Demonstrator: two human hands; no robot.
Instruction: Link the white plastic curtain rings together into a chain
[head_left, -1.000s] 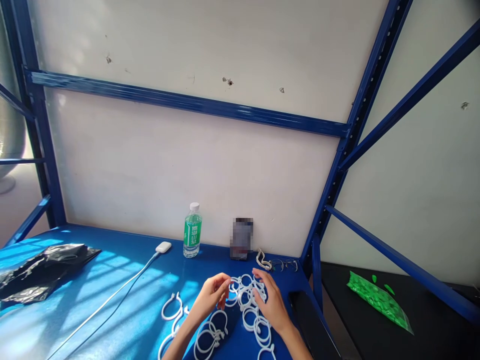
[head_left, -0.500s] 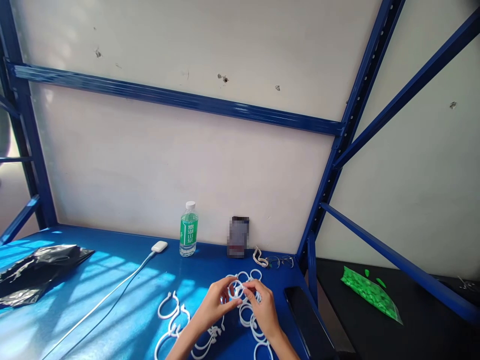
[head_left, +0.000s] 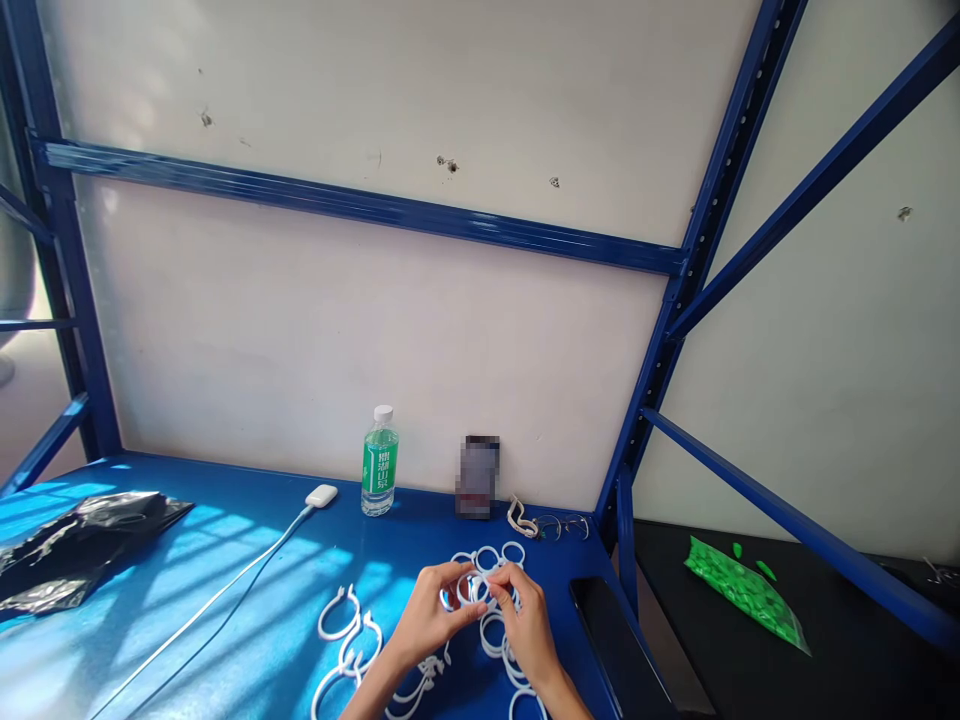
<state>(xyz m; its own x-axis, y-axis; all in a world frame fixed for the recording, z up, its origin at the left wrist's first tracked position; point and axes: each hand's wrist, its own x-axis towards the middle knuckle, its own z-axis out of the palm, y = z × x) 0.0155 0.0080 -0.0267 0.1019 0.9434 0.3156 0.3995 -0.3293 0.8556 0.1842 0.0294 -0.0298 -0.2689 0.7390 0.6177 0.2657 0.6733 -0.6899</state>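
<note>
We had both hands low center of frame — left hand (head_left: 429,622) & right hand (head_left: 525,620), fingers pinched on one white ring (head_left: 471,588) above the ring pile (head_left: 499,640). Risk, we judged: ring slipping — snagging others.

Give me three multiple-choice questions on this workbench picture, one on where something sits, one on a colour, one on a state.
1. Where does the water bottle stand?
A. against the back wall
B. on the black bag
C. between the hands

2. What colour are the plastic rings?
A. green
B. white
C. red

3. How is the bottle?
A. lying down
B. uncapped
C. upright, capped

Answers:
1. A, it stands at the wall behind the charger.
2. B, the rings on the blue bench are white.
3. C, it stands with its white cap on.
</note>
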